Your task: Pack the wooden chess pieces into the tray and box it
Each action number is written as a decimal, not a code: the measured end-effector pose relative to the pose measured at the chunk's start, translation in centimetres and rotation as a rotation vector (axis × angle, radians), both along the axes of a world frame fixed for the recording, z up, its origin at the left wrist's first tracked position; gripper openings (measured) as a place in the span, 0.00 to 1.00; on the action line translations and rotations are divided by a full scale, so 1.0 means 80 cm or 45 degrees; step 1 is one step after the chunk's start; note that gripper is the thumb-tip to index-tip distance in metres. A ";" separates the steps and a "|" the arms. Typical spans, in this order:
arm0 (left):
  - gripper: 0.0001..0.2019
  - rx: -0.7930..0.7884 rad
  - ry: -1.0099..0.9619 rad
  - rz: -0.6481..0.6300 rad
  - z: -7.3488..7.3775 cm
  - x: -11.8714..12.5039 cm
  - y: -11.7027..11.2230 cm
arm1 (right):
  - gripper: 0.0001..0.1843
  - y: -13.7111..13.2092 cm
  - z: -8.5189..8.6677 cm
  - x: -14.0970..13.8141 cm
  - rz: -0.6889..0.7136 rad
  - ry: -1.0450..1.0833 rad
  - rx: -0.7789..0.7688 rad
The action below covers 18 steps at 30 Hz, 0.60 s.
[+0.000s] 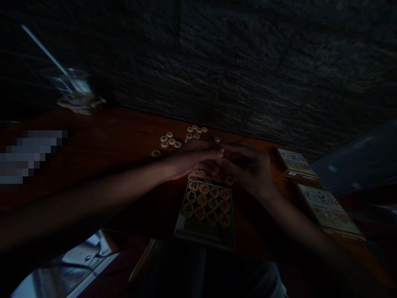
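A shallow box tray (pixel 186 229) lies on the dark wooden table (pixel 118 140), holding rows of round wooden chess discs (pixel 207 203) marked in red and black. My left hand (pixel 189 159) reaches across just beyond the tray, fingers stretched out flat and pointing right. My right hand (pixel 248 167) meets it from the right, its fingers curled, above a few discs (pixel 215 178) at the tray's far edge. What the right fingers hold is lost in the dim light. Loose discs (pixel 169 140) lie scattered farther back.
A glass with a straw (pixel 72 89) stands on a saucer at the back left. Two printed box parts (pixel 296 162) (pixel 330 209) lie at the right table edge. A dark stone wall (pixel 248 74) rises behind. A blurred patch sits at far left.
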<state>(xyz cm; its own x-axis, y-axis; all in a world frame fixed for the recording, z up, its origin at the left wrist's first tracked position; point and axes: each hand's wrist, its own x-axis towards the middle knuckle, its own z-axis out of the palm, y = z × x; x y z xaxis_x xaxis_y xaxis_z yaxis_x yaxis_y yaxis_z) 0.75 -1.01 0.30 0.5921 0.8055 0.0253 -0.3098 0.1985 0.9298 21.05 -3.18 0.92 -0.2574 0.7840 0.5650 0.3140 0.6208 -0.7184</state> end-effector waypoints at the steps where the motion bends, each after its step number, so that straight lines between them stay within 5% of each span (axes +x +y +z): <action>1: 0.12 -0.005 -0.006 -0.006 0.000 0.000 0.000 | 0.16 0.000 0.001 0.000 -0.007 -0.004 0.022; 18: 0.15 0.016 0.070 0.010 -0.001 0.001 0.000 | 0.17 -0.001 -0.001 0.004 -0.070 -0.165 0.138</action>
<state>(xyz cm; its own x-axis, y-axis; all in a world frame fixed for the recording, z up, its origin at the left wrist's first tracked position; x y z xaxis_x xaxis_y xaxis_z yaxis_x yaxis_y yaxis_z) 0.80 -1.02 0.23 0.5865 0.8099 0.0029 -0.2597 0.1847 0.9479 21.35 -3.26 0.86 -0.2923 0.7350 0.6118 0.4352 0.6719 -0.5993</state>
